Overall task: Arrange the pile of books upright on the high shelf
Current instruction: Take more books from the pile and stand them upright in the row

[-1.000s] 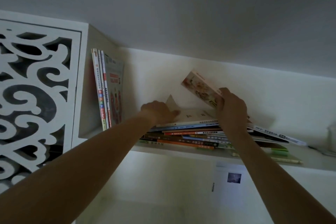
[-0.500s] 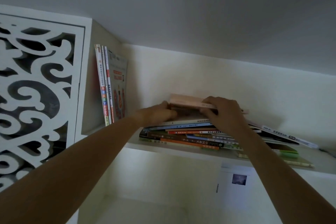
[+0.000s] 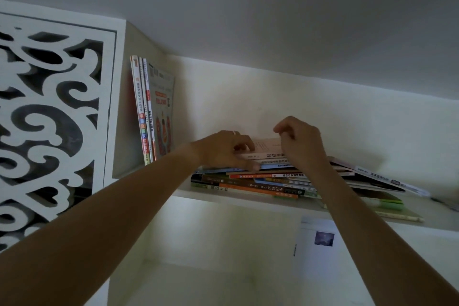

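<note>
Both arms reach up to the high shelf (image 3: pixel 223 197). Left hand (image 3: pixel 223 150) is on the left end of the top book (image 3: pixel 267 148), a pale pinkish one: fingers curled over its upper face, thumb tip against the book edges below, so it's gripping that end. A ring shows on one finger. Right hand (image 3: pixel 301 143) is raised above the book's right end, fingers curled inward; can't tell whether it pinches anything, grip side hidden.

Top book lies flat on the pile of books (image 3: pixel 273 182), spine text facing the camera. Pile is horizontal, messy, spines orange, red, blue, green, dark; the right part fans out and sags toward the shelf.

Three upright books (image 3: pixel 149 109) stand at the shelf's left end against the side wall, leaning slightly. Carved white fretwork panel (image 3: pixel 49 117) further left. A white sheet with a small dark picture (image 3: pixel 320 238) is below the shelf.
</note>
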The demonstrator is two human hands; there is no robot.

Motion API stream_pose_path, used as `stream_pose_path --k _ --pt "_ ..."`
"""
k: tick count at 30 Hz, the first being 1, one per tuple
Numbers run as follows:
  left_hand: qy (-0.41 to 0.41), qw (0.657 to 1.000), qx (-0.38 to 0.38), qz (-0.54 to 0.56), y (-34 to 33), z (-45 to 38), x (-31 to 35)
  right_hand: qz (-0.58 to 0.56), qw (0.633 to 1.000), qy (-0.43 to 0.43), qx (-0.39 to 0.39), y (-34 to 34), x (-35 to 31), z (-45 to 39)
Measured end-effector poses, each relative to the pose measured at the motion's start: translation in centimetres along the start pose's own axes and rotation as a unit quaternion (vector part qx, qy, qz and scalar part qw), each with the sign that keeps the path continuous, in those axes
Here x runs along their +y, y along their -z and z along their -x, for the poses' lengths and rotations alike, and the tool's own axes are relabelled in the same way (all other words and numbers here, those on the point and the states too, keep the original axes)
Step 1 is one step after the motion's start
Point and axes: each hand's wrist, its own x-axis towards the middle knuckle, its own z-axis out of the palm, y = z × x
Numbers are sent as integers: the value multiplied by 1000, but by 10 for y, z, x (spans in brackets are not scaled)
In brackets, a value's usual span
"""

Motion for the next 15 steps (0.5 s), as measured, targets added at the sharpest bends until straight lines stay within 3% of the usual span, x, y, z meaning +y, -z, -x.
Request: stream_pose_path --k 7,10,12,15 --pt "-63 986 17 -155 1 -4 6 80 982 -3 171 6 19 16" --pt "-65 988 69 -122 0 -5 6 87 969 2 232 1 14 23" --pt "-67 989 82 -100 -2 -5 5 97 965 -3 243 -8 9 28" --pt "-60 989 45 -128 -12 -2 1 113 970 -91 194 -29 -3 33"
